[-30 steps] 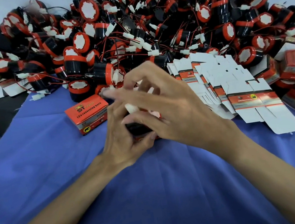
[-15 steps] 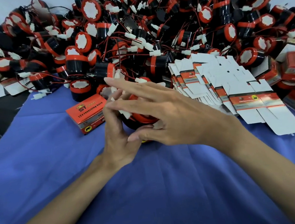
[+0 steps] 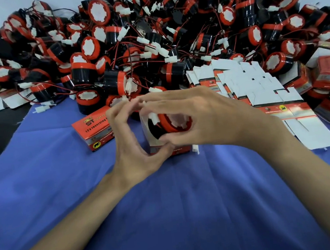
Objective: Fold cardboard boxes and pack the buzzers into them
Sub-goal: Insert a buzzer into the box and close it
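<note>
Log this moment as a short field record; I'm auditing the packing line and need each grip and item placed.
left grip: holds the open box from its left side
right grip: holds a buzzer, tilted at the box's open top
closed box: lies left of the hands on the blue cloth
flat blanks: fanned stack on the right
buzzer pile: heaped behind, wires tangled
stage: buzzer not fully in, box not closed
</note>
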